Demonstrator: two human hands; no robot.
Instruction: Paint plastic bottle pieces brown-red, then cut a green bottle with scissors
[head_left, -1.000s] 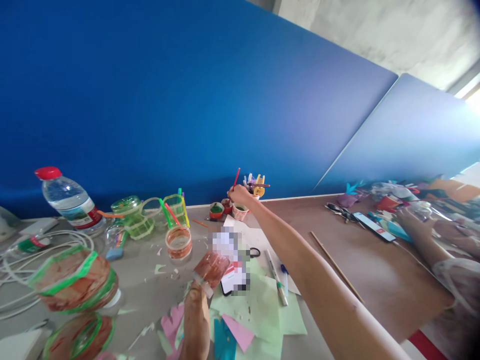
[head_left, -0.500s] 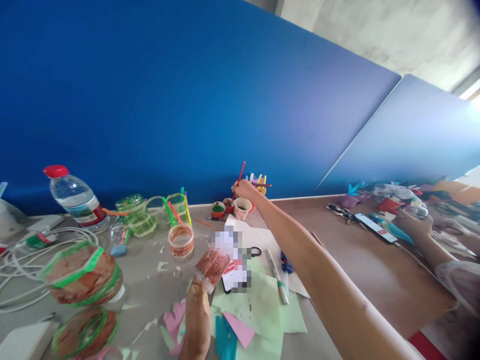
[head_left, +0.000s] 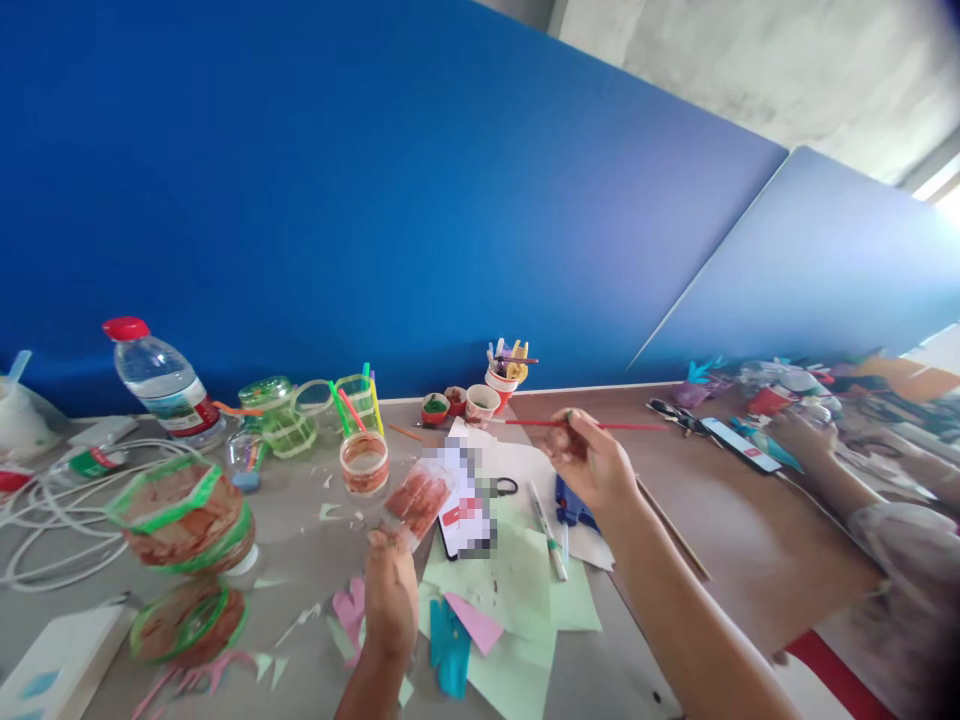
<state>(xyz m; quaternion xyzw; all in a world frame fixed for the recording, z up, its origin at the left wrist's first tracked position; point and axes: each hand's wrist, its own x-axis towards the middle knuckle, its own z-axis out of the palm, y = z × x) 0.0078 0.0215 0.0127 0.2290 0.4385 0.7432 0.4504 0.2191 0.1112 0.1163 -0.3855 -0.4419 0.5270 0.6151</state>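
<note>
Between the fingers of my left hand (head_left: 391, 585) is a clear plastic piece (head_left: 418, 502) coated with streaky red-brown paint. My right hand (head_left: 592, 455) grips a red paintbrush (head_left: 634, 427), held level with its tip pointing left. That tip is close to a paper cup (head_left: 481, 408) of dark liquid. Beside this cup stand a small cup of green paint (head_left: 434, 411) and one of reddish-brown paint (head_left: 455, 401). A phone (head_left: 463, 518) lies partly behind the plastic piece. Left of it stands a clear round container painted brown (head_left: 364, 468), with coloured straws behind.
Green paper sheets (head_left: 517, 600), a marker (head_left: 550, 535) and a blue tool (head_left: 568, 505) lie in front. At left are a brown-and-green painted vessel (head_left: 187, 520), a water bottle (head_left: 169, 390) and looped white cable (head_left: 45, 540). Another person's hands (head_left: 810, 435) work at far right.
My right hand has come back from the cups by the blue panel, moving right and nearer with the paintbrush, now level instead of upright. The left hand still holds the plastic piece, shifted slightly left.
</note>
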